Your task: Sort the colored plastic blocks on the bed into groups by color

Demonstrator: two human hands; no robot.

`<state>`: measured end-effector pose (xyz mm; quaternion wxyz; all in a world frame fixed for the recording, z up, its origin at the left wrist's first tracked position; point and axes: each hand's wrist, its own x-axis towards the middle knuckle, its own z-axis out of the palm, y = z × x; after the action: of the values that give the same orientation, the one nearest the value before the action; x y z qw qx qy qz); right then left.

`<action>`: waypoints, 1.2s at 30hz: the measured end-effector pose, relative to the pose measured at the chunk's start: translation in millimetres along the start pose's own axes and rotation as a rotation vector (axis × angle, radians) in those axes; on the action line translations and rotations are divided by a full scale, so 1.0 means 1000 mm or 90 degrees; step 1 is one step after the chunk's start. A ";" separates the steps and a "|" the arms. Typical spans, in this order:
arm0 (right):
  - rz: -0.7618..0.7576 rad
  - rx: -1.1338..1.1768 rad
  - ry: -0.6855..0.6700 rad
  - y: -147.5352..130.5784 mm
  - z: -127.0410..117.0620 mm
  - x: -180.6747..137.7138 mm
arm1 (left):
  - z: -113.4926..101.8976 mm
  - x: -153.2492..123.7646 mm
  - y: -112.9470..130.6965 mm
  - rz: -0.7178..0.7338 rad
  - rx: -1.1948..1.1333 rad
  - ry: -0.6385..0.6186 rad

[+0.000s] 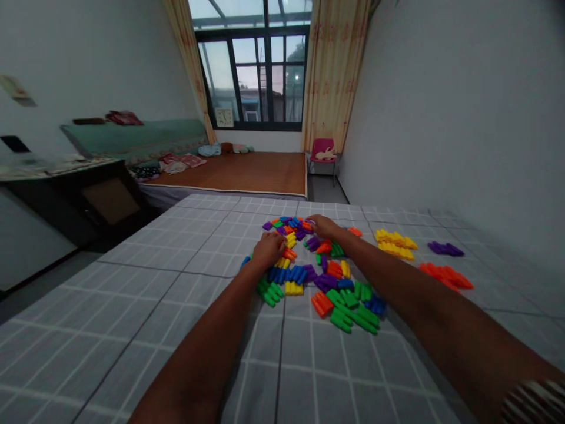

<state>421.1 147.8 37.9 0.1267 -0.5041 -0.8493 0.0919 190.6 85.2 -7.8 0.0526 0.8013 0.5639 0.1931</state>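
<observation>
Small plastic toy pieces with finger-like prongs lie loose in a heap (289, 224) at the far middle of the table. My left hand (268, 248) rests at the heap's left side, its fingers curled inward beside yellow pieces (291, 239). At the right of the same heap is my right hand (325, 227), fingers bent together and tips down by purple and orange pieces. What either hand pinches is too small to make out. Closer in lie blue pieces (286, 275), green pieces (353, 309) and an orange piece (322, 304).
Right of my right forearm, yellow pieces (396, 244), purple pieces (445, 248) and orange pieces (446, 275) lie grouped by colour. A grey checked cloth (145, 330) covers the table. Beyond stand a bed (247, 171), a pink chair (323, 151) and a dark cabinet (106, 200).
</observation>
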 end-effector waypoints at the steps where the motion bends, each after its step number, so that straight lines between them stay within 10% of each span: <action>1: 0.000 -0.001 -0.007 -0.003 0.004 0.007 | 0.000 0.000 0.000 -0.004 0.001 0.000; 11: -0.045 0.067 0.020 0.016 -0.025 -0.067 | -0.006 0.000 0.000 -0.020 0.031 -0.015; 19: 0.175 0.210 0.156 0.103 -0.100 -0.226 | -0.003 0.010 -0.011 -0.010 0.080 -0.040; 25: 0.327 0.129 0.137 0.161 -0.089 -0.340 | -0.006 0.010 -0.009 -0.010 0.116 -0.047; 36: 0.426 0.005 0.208 0.145 -0.055 -0.347 | -0.007 0.011 -0.012 0.001 0.100 -0.044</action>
<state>718.2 -87.3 6.1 0.2253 -0.7615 -0.6057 0.0501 180.4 98.9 -2.3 0.0088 0.8098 0.5742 0.1205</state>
